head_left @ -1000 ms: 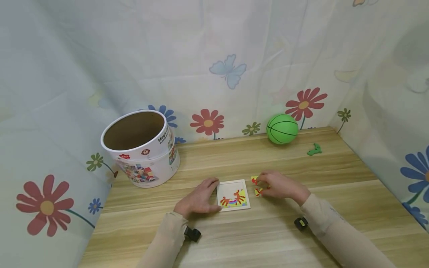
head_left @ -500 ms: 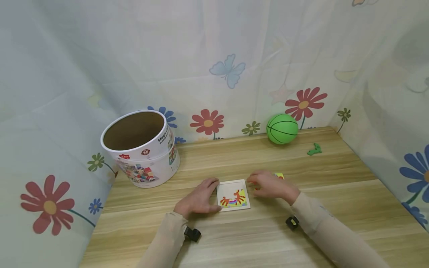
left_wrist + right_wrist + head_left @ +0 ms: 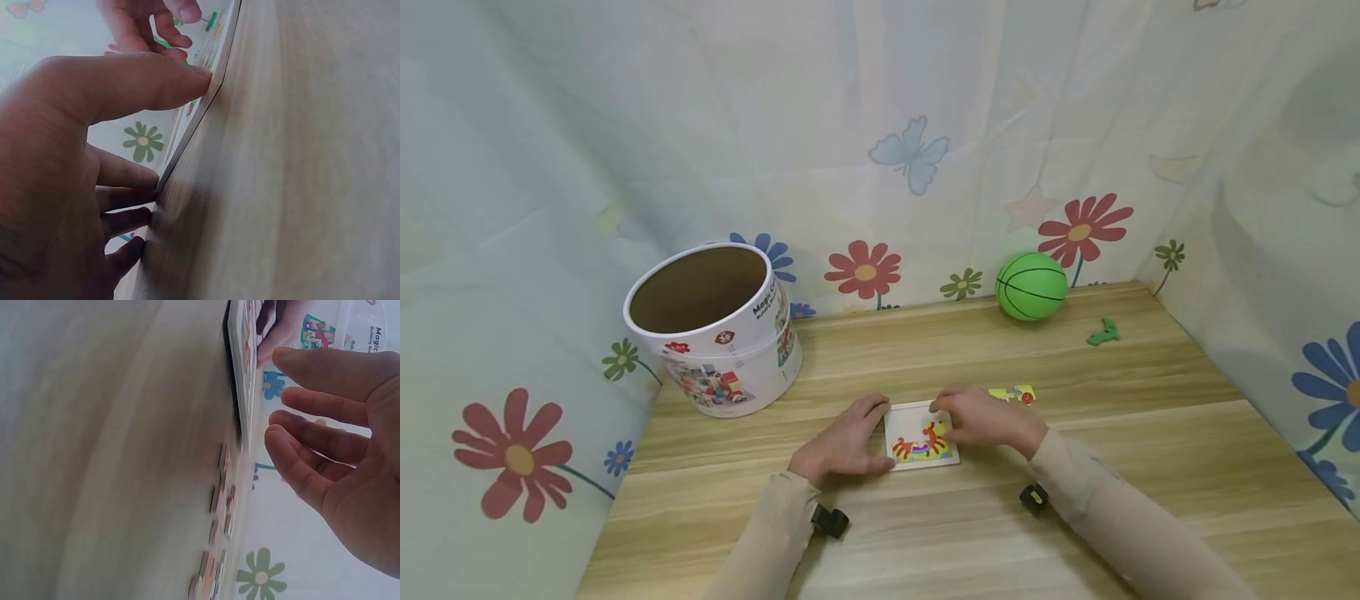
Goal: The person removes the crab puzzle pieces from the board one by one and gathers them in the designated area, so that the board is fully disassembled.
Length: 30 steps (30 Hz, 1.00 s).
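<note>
Left hand has the puzzle tray pinched along its left side, flat on the table. Right hand is over the tray's right edge, thumb and fingers loosely curved, apart. Right wrist cam catches a string of loose pieces that hand mostly hides in the head view.

It looks like a children's play corner: cloth printed with flowers and a butterfly surrounds a wood-grain table bearing a toy bucket, green ball and picture puzzle.
</note>
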Each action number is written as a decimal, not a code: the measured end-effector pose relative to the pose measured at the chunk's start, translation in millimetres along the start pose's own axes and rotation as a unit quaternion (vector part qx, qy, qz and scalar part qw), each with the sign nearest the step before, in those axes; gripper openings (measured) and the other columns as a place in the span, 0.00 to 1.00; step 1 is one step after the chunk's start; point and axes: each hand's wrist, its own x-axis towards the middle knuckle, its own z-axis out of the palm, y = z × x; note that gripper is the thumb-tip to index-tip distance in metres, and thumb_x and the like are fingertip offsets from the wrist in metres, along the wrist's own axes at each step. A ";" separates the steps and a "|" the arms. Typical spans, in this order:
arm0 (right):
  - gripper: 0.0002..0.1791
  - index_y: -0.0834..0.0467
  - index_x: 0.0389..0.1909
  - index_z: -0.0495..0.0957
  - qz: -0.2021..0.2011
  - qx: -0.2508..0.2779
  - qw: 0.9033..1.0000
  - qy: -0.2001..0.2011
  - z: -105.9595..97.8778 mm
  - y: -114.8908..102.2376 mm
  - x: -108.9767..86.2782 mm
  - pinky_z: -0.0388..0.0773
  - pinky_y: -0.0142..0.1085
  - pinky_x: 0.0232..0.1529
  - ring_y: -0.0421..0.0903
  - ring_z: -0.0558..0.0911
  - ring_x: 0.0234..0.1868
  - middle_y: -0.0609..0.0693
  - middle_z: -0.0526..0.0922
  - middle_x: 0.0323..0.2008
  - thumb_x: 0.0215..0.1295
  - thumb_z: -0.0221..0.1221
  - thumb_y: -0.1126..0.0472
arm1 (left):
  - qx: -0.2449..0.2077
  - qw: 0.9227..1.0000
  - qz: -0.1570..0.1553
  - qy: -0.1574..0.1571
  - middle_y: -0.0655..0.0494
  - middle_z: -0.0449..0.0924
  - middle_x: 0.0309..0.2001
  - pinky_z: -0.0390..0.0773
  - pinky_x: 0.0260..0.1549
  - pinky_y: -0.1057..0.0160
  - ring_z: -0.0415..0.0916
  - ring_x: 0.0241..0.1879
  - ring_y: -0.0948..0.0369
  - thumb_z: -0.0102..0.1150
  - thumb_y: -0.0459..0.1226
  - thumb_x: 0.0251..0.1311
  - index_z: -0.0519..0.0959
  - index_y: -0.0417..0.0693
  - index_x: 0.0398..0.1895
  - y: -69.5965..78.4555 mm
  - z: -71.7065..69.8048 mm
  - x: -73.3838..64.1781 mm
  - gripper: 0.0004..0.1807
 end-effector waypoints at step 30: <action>0.20 0.60 0.51 0.82 0.024 -0.019 0.997 -0.066 6.1 -21.4 13.4 0.76 0.44 0.56 0.49 0.77 0.50 0.52 0.80 0.47 0.55 0.66 0.64 | 0.000 1.000 0.000 -0.007 0.48 0.57 0.72 0.61 0.69 0.53 0.56 0.71 0.52 0.66 0.57 0.49 0.59 0.39 0.72 -1.0 -0.9 -0.1 0.52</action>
